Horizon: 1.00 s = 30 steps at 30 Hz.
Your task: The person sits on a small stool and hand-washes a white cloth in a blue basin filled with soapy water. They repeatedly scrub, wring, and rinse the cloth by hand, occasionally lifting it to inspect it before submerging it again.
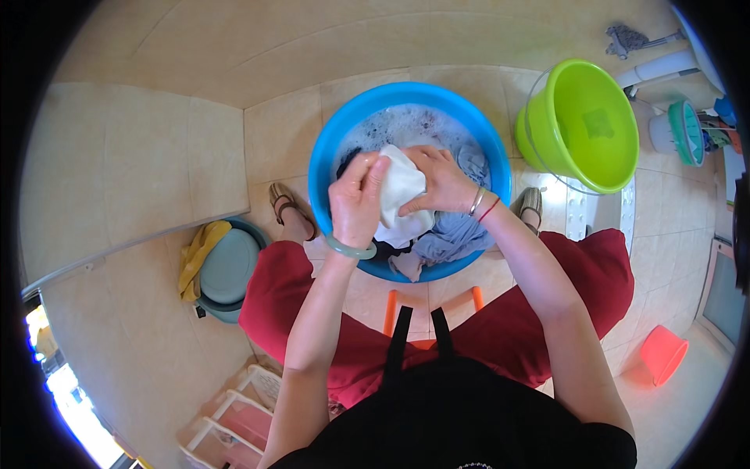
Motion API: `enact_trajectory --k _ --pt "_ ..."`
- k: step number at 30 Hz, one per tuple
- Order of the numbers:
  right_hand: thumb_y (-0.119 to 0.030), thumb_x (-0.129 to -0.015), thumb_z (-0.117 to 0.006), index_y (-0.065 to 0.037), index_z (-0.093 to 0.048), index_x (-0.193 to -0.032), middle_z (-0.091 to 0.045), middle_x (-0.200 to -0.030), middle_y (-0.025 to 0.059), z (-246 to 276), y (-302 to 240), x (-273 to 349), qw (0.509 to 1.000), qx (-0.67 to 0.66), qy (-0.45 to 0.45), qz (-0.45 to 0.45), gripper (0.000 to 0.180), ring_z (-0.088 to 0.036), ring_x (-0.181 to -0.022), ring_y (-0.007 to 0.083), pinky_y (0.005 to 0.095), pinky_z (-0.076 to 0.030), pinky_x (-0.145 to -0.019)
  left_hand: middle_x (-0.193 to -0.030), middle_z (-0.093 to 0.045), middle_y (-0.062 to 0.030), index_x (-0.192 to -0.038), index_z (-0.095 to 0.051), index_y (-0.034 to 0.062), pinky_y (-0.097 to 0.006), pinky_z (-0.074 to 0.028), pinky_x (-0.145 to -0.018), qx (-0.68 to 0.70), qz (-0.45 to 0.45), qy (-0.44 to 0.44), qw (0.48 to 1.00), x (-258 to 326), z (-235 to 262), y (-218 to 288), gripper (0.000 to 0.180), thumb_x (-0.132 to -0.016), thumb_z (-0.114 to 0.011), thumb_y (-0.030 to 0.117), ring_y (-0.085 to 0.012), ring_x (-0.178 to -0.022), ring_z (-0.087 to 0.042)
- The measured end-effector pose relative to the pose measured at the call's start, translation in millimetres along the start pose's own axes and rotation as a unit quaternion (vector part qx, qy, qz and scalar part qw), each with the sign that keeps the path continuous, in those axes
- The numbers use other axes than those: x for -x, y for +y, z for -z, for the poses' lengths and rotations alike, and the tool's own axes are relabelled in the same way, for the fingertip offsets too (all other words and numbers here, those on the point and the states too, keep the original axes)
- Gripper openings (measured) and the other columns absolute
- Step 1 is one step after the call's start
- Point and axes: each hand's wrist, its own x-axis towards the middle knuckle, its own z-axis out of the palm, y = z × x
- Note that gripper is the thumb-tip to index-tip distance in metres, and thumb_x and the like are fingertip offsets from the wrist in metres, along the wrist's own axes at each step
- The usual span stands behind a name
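— The white cloth point(402, 195)?
— Wet, so soft, limp and probably slippery with suds; it is best gripped in bunched folds. It sits between both hands, above the blue basin point(332, 148).
— The hands?
— The left hand point(355, 199) and right hand point(441, 181) are each closed on the cloth, wrists bent inward, knuckles nearly meeting. Grey laundry point(453, 234) hangs below the right wrist.
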Motion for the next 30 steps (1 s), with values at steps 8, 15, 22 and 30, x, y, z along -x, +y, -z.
enact_trajectory --k 8,15,22,30 --pt "-0.012 -0.075 -0.066 -0.007 -0.058 -0.091 -0.063 -0.102 0.0042 -31 42 24 0.872 -0.443 0.188 -0.095 0.019 -0.057 -0.096 0.0155 0.0256 -0.045 -0.080 -0.116 -0.060 -0.0054 -0.120 -0.055 0.0058 -0.031 -0.044 -0.092 0.437 0.160 0.096 0.880 -8 39 -24 0.038 -0.098 -0.045 0.035 -0.0174 -0.105 -0.056" --pt "-0.003 -0.076 -0.055 -0.008 -0.032 -0.135 -0.058 -0.106 0.0098 -34 -32 5 0.894 -0.427 0.109 -0.082 0.063 -0.058 -0.097 0.0193 0.0309 -0.049 -0.080 -0.130 -0.051 -0.0114 -0.136 -0.038 0.0064 -0.043 -0.040 -0.099 0.636 0.282 -0.076 0.714 5 -14 -69 0.076 -0.088 -0.040 0.065 -0.0274 -0.117 -0.051" --pt "-0.011 -0.080 -0.057 -0.009 -0.056 -0.081 -0.053 -0.079 0.0082 -52 -100 26 0.988 -0.069 0.086 0.104 0.003 -0.060 -0.065 0.0278 0.0377 -0.050 -0.058 -0.080 -0.060 -0.0022 -0.098 -0.058 0.0092 -0.032 -0.052 -0.065 0.637 0.414 -0.154 0.632 4 -32 -87 0.053 -0.086 -0.050 0.060 -0.0167 -0.073 -0.061" --pt "-0.021 -0.088 -0.052 -0.010 -0.057 -0.068 -0.056 -0.057 0.0107 -58 -8 -29 0.952 0.188 0.239 -0.021 0.024 -0.061 -0.054 0.0283 0.0392 -0.049 -0.049 -0.097 -0.061 -0.0045 -0.105 -0.054 0.0108 -0.033 -0.050 -0.076 0.566 0.394 0.050 0.722 26 -82 -106 0.037 -0.098 -0.034 0.042 -0.0199 -0.087 -0.061"
